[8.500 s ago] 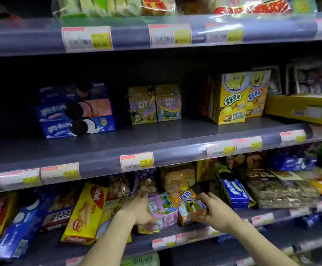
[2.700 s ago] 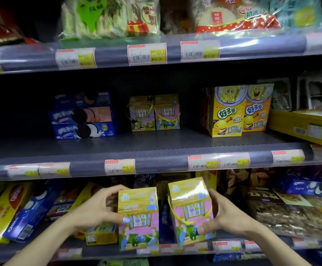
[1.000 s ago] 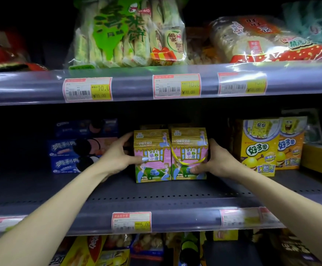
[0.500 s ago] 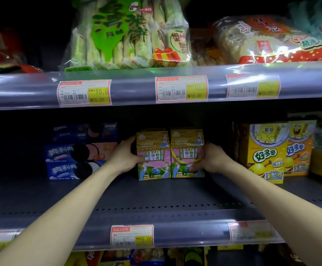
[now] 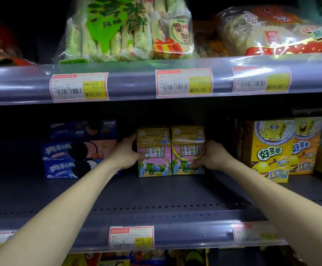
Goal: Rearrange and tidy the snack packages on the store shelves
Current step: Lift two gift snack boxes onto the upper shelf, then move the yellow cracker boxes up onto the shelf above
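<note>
My left hand (image 5: 126, 154) grips one house-shaped box (image 5: 154, 152), my right hand (image 5: 212, 155) its twin (image 5: 187, 150); most fingers are hidden behind them. Both stand touching, deep on the middle shelf (image 5: 156, 196), between dim cookie packs (image 5: 79, 150) and yellow boxes (image 5: 269, 148).

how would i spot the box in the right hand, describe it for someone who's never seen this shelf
Middle shelf, between blue cookie boxes and yellow cartoon boxes: two matching house-shaped boxes. It's the right-hand house box, held by the right hand, with a yellow cord.
</note>
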`<act>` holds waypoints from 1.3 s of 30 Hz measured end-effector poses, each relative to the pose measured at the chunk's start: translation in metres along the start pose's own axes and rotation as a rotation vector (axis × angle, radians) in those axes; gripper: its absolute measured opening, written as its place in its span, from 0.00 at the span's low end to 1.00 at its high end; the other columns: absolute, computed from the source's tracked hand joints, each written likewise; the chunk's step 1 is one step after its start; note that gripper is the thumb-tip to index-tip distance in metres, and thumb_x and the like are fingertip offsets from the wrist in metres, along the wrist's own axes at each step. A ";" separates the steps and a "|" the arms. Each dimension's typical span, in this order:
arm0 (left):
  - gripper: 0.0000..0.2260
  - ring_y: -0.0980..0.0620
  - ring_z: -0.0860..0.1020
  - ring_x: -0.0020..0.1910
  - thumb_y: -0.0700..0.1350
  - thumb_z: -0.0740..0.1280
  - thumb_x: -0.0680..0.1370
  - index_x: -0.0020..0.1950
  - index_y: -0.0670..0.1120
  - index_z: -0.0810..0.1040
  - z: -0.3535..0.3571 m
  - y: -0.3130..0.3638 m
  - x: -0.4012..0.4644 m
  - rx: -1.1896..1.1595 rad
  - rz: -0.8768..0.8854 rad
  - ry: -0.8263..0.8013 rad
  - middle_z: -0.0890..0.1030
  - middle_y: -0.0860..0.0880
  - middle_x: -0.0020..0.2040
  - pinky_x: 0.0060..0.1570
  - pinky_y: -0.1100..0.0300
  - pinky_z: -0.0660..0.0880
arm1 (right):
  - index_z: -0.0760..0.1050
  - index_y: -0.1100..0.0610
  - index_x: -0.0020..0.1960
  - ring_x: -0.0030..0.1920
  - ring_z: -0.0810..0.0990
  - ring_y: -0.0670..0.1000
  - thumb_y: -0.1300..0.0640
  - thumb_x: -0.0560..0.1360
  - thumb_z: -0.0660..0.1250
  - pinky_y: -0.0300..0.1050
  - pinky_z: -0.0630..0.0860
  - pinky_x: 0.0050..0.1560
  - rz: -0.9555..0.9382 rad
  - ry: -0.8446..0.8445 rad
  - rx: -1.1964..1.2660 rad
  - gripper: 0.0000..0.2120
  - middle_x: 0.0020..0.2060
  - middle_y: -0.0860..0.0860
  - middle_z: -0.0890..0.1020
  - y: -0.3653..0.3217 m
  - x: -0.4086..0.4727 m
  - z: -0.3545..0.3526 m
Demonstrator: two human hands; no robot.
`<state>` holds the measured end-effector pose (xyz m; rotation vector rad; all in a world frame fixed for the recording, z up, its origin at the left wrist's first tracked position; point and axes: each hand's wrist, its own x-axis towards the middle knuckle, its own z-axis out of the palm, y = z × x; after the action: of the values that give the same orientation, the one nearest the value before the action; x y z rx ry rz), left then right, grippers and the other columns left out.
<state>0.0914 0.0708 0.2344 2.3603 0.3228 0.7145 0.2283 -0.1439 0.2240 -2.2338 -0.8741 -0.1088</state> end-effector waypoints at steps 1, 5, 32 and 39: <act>0.31 0.51 0.76 0.60 0.40 0.74 0.72 0.72 0.49 0.68 0.000 0.000 0.001 0.008 0.002 -0.009 0.78 0.50 0.62 0.61 0.58 0.72 | 0.75 0.57 0.63 0.61 0.78 0.52 0.59 0.62 0.81 0.44 0.73 0.62 0.003 0.003 -0.006 0.32 0.60 0.53 0.80 0.000 0.000 0.000; 0.29 0.52 0.76 0.60 0.39 0.74 0.73 0.72 0.49 0.68 -0.001 -0.001 0.002 -0.006 0.006 -0.031 0.78 0.49 0.63 0.61 0.59 0.71 | 0.75 0.57 0.62 0.60 0.78 0.52 0.59 0.61 0.81 0.42 0.74 0.60 0.022 0.020 0.015 0.31 0.59 0.53 0.80 0.001 0.000 0.001; 0.21 0.47 0.74 0.64 0.41 0.69 0.77 0.69 0.44 0.70 0.000 0.008 -0.019 0.069 0.015 0.039 0.76 0.45 0.65 0.54 0.63 0.67 | 0.54 0.66 0.73 0.64 0.73 0.59 0.52 0.69 0.76 0.43 0.71 0.52 0.146 0.100 -0.106 0.44 0.66 0.59 0.71 -0.011 -0.012 0.013; 0.25 0.48 0.74 0.63 0.48 0.69 0.77 0.72 0.45 0.68 -0.023 0.014 -0.093 0.229 0.111 0.250 0.75 0.44 0.67 0.60 0.60 0.69 | 0.59 0.65 0.68 0.61 0.75 0.63 0.51 0.70 0.75 0.46 0.71 0.48 0.045 0.188 -0.071 0.37 0.62 0.61 0.74 -0.024 -0.050 0.002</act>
<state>0.0024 0.0354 0.2203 2.5213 0.4017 1.0799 0.1751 -0.1584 0.2209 -2.2645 -0.7279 -0.3284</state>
